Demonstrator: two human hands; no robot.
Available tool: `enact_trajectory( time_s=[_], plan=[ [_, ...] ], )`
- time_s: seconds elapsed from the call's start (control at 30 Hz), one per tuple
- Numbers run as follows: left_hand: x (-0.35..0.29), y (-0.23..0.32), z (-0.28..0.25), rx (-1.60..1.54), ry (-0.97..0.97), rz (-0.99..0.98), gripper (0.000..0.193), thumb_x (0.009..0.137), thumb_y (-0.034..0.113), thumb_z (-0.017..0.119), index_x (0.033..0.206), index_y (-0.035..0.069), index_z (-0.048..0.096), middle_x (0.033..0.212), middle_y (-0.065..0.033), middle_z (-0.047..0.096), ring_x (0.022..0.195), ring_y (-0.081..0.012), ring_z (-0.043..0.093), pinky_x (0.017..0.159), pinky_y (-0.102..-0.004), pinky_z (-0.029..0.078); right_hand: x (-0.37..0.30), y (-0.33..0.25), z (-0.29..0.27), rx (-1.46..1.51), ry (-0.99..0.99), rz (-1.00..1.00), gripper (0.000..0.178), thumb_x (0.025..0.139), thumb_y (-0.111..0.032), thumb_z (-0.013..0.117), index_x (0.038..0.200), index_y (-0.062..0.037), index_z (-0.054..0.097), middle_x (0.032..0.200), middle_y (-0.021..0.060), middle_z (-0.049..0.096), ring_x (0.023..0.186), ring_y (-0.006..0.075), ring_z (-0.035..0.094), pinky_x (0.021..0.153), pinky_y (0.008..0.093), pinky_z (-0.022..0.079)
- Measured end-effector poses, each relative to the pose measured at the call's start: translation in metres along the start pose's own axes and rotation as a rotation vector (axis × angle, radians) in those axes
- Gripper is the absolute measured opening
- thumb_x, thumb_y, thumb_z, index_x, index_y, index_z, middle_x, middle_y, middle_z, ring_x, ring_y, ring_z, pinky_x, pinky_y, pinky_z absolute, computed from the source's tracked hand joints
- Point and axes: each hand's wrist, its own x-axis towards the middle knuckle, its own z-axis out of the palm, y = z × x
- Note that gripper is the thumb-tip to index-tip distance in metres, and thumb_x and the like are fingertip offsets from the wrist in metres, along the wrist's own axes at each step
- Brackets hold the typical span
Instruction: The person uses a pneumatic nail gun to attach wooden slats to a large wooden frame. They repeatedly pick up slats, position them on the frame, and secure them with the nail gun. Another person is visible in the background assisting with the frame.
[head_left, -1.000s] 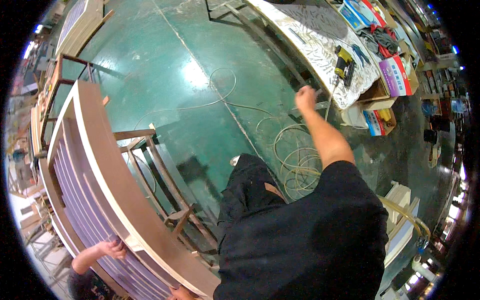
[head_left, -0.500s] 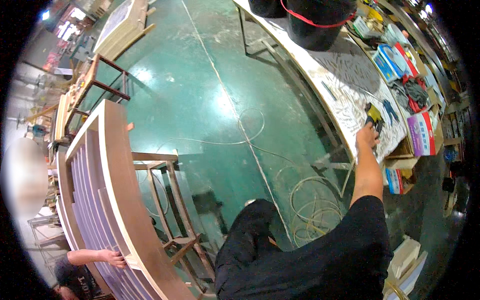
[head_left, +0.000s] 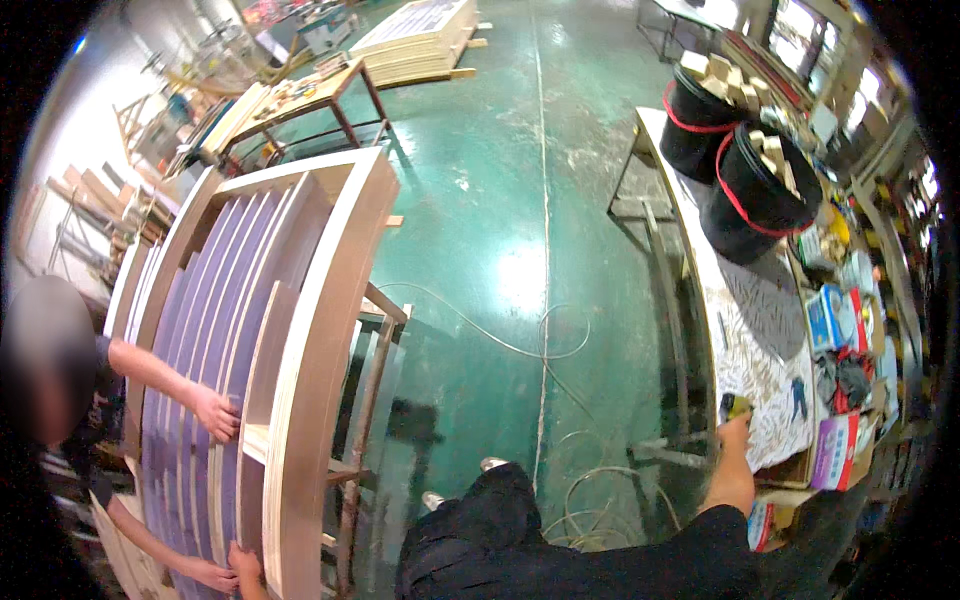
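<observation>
My right hand (head_left: 735, 430) is closed round a yellow-and-black hand tool (head_left: 738, 405) at the left edge of the white-topped worktable (head_left: 740, 345); the tool's exact kind is hard to make out. A dark blue item (head_left: 799, 396) lies on the tabletop to its right. At the lower edge of the view, my left hand (head_left: 244, 565) is partly cut off, its fingers curled against a purple-grey board (head_left: 245, 500) in a large wooden frame (head_left: 315, 380). Several such boards stand on edge inside the frame. A co-worker's hands (head_left: 215, 412) rest on the boards, one close beside my left hand.
Two black buckets (head_left: 757, 205) with red handles hold wood blocks on the worktable. Boxes (head_left: 838, 452) line its right side. A thin hose (head_left: 590, 490) coils on the green floor (head_left: 480, 220). A metal stand (head_left: 355, 440) supports the frame; panels (head_left: 420, 45) are stacked farther back.
My view has swung left, bringing more of the frame and both buckets in. The tool has shifted left, away from the blue item, with my right hand. My left hand now shows.
</observation>
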Motion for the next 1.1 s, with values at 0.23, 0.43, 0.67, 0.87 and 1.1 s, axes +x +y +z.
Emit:
enact_trajectory(
  time_s=[0.23,0.43,0.67,0.87,1.1],
  plan=[
    [-0.005,-0.051,0.04,0.072,0.112,0.025,0.03,0.086,0.012,0.073,0.11,0.001,0.059,0.115,-0.027,0.068,0.111,-0.0471,0.063,0.094,-0.0549,0.05,0.008,-0.045,0.016,-0.196,-0.222,-0.31,0.054,0.085,-0.031,0.076,0.119,0.0091,0.067,0.117,0.0231,0.071,0.101,0.0386,0.07,0.075,0.054,0.055],
    [-0.016,-0.07,-0.004,-0.049,0.042,0.192,0.062,0.087,0.04,0.073,0.13,-0.001,0.057,0.125,-0.0296,0.065,0.119,-0.0454,0.061,0.101,-0.0532,0.048,-0.206,-0.129,0.035,0.12,-0.514,-0.671,0.028,0.072,-0.014,0.08,0.089,0.0074,0.071,0.085,0.0165,0.072,0.069,0.0277,0.069,0.063,0.0447,0.056],
    [-0.002,-0.07,-0.056,-0.278,-0.193,0.371,0.075,0.091,0.053,0.069,0.146,0.006,0.051,0.136,-0.0245,0.062,0.126,-0.0419,0.059,0.108,-0.0519,0.046,-0.454,-0.183,0.084,-0.136,-0.671,-1.265,0.039,0.084,-0.008,0.074,0.118,0.0022,0.057,0.101,0.0111,0.065,0.085,0.0247,0.064,0.074,0.0429,0.051],
    [-0.06,-0.217,-0.056,-0.404,-0.098,0.37,0.081,0.081,0.049,0.081,0.142,0.005,0.053,0.144,-0.0205,0.054,0.134,-0.0386,0.051,0.114,-0.0482,0.041,-0.705,-0.2,0.039,-0.247,-1.098,-1.502,0.044,0.079,0.001,0.069,0.123,-0.0012,0.061,0.105,0.0056,0.065,0.087,0.0193,0.063,0.076,0.0365,0.054],
    [-0.088,-0.261,-0.032,-0.419,-0.027,0.397,0.086,0.078,0.053,0.082,0.142,0.004,0.054,0.142,-0.0178,0.052,0.133,-0.038,0.05,0.114,-0.0488,0.04,-0.878,-0.201,-0.005,-0.54,-1.27,-1.818,0.029,0.087,-0.012,0.08,0.111,-0.0051,0.066,0.099,0.0043,0.068,0.086,0.0172,0.066,0.075,0.0334,0.054]
  ],
)
